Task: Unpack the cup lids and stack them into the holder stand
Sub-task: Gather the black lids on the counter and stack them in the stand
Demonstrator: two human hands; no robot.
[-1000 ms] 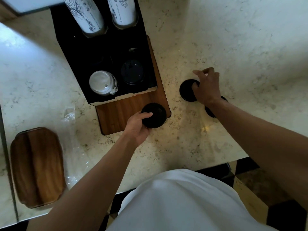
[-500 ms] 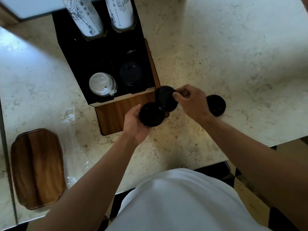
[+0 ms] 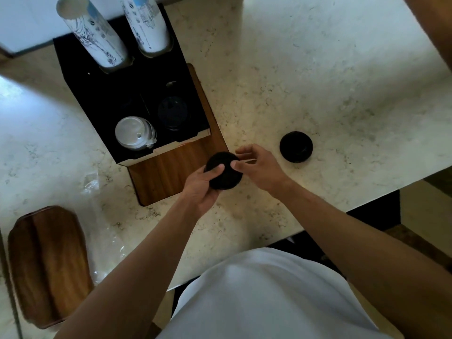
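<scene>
Black lids (image 3: 223,171) sit stacked between my hands, above the near edge of the marble counter (image 3: 318,69). My left hand (image 3: 200,187) grips them from below, thumb on top; my right hand (image 3: 259,165) pinches their right rim. Another black lid (image 3: 296,147) lies alone toward the counter's right edge. Just left, the holder stand (image 3: 122,94) holds white lids (image 3: 134,133) in its near-left slot.
</scene>
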